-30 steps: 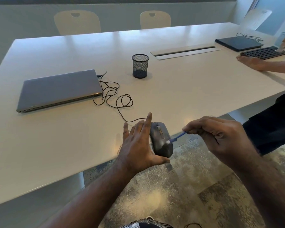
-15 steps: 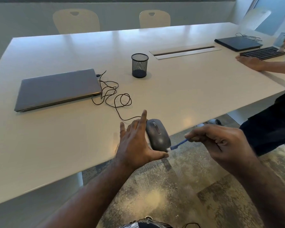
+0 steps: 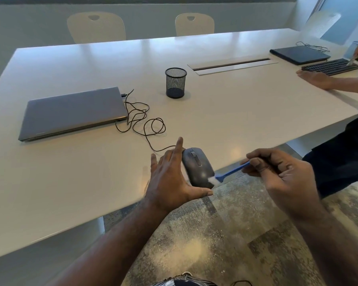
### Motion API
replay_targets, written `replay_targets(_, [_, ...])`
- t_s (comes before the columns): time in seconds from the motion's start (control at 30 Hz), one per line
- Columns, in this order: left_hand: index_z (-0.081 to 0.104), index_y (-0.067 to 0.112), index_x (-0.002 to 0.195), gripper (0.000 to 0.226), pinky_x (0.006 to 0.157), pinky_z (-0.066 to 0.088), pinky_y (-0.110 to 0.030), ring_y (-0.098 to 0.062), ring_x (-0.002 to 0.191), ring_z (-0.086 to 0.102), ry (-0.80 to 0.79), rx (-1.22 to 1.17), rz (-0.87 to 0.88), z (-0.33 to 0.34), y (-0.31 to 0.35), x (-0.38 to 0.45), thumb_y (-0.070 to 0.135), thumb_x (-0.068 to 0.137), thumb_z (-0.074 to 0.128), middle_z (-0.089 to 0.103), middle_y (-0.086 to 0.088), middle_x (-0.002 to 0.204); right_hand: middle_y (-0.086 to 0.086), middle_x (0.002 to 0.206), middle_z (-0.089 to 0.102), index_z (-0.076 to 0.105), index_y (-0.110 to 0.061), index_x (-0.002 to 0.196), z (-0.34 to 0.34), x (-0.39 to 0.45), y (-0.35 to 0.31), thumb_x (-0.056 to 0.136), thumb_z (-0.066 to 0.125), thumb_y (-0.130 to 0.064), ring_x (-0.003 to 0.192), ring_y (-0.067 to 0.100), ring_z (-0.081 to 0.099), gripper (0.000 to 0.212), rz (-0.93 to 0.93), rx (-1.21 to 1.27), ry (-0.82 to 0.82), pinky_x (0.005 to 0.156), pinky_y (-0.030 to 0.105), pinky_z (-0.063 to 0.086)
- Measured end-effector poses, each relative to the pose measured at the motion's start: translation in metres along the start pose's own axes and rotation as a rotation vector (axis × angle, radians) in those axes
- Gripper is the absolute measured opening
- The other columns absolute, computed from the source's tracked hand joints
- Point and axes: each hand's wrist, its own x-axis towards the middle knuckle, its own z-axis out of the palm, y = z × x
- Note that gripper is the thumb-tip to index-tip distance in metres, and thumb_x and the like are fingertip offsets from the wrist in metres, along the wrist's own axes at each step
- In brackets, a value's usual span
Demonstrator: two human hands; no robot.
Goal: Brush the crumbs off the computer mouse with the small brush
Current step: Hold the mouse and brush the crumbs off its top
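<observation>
Left hand: your left hand (image 3: 170, 178) holds the computer mouse (image 3: 197, 168) from its left side, thumb hooked under the near end, fingers stretched up along the far flank, index tip standing above the front.
Mouse: dark grey, tipped up at the near edge of the table (image 3: 70, 193), buttons and wheel facing you and to the right; whether its base touches the tabletop you cannot tell.
Right hand: your right hand (image 3: 281, 174) is curled, thumb and fingers pinching the blue handle of the small brush (image 3: 229, 173).
Brush: its pale bristles touch the lower right side of the mouse, near the tail end, out past the table edge over the patterned floor (image 3: 225, 240).
Cable: the black cable (image 3: 145, 122) runs from the mouse's front in loose loops to the closed grey laptop (image 3: 72, 112) on the left.
Middle: a black mesh pen cup (image 3: 175, 82) stands upright, well apart from the mouse; a cable slot (image 3: 234, 66) lies behind it.
Far right: another person's hand (image 3: 314, 78) rests flat by a black keyboard (image 3: 331, 67), with a dark laptop (image 3: 299, 54) behind.
Far side: pale chairs (image 3: 96, 27) at the table's far edge.
</observation>
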Motion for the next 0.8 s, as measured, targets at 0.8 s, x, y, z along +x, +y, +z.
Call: replay_targets(0.8, [-0.014, 0.030, 0.153, 0.144, 0.121, -0.005, -0.053, -0.012, 0.143, 0.023, -0.029, 0.084, 0.045, 0.004, 0.000, -0.002, 0.081, 0.049, 0.072, 0.033, 0.004, 0.151, -0.001, 0.086, 0.073, 0.074, -0.007, 0.097, 0.005, 0.025, -0.018, 0.086, 0.065, 0.005, 0.079, 0.007, 0.070, 0.018, -0.376, -0.209, -0.066, 0.070, 0.025, 0.057])
